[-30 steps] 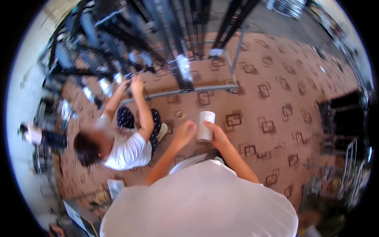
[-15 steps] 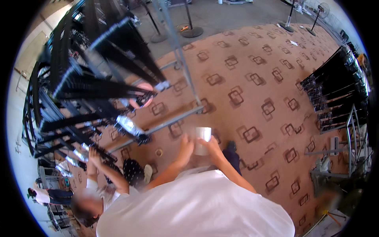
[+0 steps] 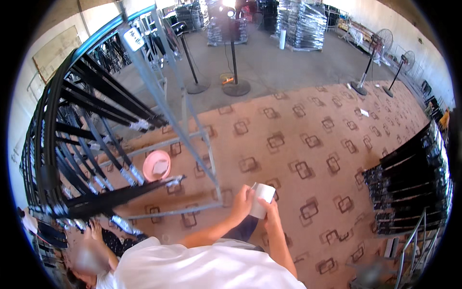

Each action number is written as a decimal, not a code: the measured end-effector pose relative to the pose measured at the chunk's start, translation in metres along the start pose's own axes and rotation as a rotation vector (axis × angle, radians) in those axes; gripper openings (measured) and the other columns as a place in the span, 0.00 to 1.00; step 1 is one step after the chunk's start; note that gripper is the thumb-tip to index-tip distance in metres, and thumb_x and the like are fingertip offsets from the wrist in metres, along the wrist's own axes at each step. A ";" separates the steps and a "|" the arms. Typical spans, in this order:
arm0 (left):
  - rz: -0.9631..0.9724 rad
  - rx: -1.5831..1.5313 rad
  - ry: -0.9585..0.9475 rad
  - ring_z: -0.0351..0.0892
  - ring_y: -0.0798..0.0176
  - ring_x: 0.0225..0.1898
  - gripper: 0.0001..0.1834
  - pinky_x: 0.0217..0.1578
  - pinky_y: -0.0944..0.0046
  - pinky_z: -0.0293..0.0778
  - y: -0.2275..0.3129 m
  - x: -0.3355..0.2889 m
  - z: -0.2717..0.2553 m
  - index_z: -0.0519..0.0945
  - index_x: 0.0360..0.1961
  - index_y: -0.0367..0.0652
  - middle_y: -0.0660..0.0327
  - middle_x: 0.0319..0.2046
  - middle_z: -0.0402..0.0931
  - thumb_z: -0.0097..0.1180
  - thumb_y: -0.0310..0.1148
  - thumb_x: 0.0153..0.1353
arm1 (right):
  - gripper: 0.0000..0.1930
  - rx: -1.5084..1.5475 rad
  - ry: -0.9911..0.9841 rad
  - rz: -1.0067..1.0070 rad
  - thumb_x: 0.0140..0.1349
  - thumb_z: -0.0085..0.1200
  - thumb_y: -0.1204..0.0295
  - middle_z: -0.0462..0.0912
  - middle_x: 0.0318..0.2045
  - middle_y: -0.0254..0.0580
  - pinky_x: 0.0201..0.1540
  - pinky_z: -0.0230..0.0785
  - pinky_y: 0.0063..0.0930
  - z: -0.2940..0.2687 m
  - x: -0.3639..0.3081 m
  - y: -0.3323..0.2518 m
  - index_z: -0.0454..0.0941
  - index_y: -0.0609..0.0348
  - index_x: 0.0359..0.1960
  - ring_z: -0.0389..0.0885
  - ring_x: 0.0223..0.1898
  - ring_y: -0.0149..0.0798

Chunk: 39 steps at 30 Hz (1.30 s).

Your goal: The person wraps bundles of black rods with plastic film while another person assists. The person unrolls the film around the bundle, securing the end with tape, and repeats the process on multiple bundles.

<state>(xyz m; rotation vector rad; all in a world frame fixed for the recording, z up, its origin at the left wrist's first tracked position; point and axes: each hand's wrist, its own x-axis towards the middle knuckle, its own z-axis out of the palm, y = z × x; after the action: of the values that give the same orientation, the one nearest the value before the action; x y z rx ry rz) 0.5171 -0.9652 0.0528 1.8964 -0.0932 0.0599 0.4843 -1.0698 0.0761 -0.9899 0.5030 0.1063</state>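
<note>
Both my hands are in front of my body, above the patterned carpet, with a white roll (image 3: 263, 201) tilted between them. My right hand (image 3: 270, 212) is closed around the roll's right side, with the thumb over its front. At its left edge, my left hand (image 3: 243, 204) has its fingers curled and pressed together by the upper rim. A small pale sliver shows at the left fingertips; whether it is the roll's loose end is too small to tell.
At my left stands a grey metal rack (image 3: 216, 185) hung with long black strips (image 3: 96, 197). A pink basin (image 3: 156, 166) sits on the floor within its frame. Another person (image 3: 98, 250) works at lower left. More wrapped black pieces (image 3: 409, 183) hang at right. Stand fans (image 3: 358, 86) are farther off.
My view has swung up and left, showing more of the far room and the rack's upright. The roll stays between my hands and now leans to the right.
</note>
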 end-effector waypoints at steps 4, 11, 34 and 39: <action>0.026 -0.184 0.089 0.74 0.54 0.30 0.13 0.32 0.59 0.66 -0.001 0.147 0.036 0.66 0.34 0.37 0.50 0.26 0.73 0.43 0.38 0.59 | 0.26 -0.068 -0.043 -0.012 0.42 0.58 0.69 0.73 0.36 0.42 0.42 0.64 0.28 0.030 0.130 -0.080 0.65 0.64 0.44 0.71 0.38 0.35; 0.174 -0.222 0.311 0.70 0.63 0.24 0.10 0.26 0.64 0.67 0.031 0.389 0.011 0.66 0.30 0.38 0.56 0.21 0.71 0.44 0.36 0.60 | 0.23 -0.130 -0.187 -0.151 0.44 0.56 0.69 0.74 0.35 0.39 0.38 0.64 0.24 0.150 0.318 -0.191 0.68 0.64 0.43 0.72 0.36 0.32; -0.195 -0.151 0.866 0.64 0.74 0.23 0.06 0.24 0.71 0.62 -0.114 0.843 -0.219 0.65 0.29 0.40 0.64 0.20 0.66 0.43 0.31 0.60 | 0.27 -0.265 -1.037 0.521 0.49 0.54 0.67 0.71 0.41 0.39 0.48 0.62 0.28 0.522 0.814 -0.187 0.61 0.65 0.49 0.70 0.45 0.34; -0.301 -0.198 1.028 0.66 0.73 0.23 0.07 0.24 0.72 0.63 -0.162 0.881 -0.279 0.65 0.29 0.39 0.63 0.21 0.68 0.43 0.31 0.60 | 0.25 -0.343 -1.104 0.622 0.47 0.54 0.71 0.72 0.39 0.40 0.45 0.64 0.26 0.609 0.851 -0.160 0.63 0.64 0.47 0.71 0.41 0.33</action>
<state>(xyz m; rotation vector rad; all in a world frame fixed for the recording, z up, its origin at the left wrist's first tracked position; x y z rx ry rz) 1.4104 -0.6800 0.0673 1.4690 0.8451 0.7703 1.5018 -0.7762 0.0862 -0.9168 -0.2635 1.2541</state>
